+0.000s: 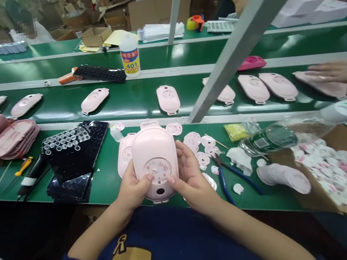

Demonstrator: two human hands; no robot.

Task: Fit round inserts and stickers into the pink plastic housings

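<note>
Between my two hands is a pale pink plastic cover (152,144) with an oval printed disc (158,169) set into its face and a dark round hole near its lower end. My left hand (133,186) grips its left side, thumb tip by the disc. My right hand (190,173) closes on the right side, thumb on the lower face, fingers behind the edge. Another pink cover (125,156) lies partly hidden behind the held one. Just right of my right hand are loose printed discs (192,140) and blue-handled pliers (223,179).
A cardboard box (333,201) of printed pieces stands right, beside a plastic bottle (271,138). Black sticker sheets (69,165), a screwdriver (24,166) and pink parts (13,139) lie left. Several covers (168,99) sit along the green belt. A metal post (229,45) slants across; another person's hand (338,71) touches covers.
</note>
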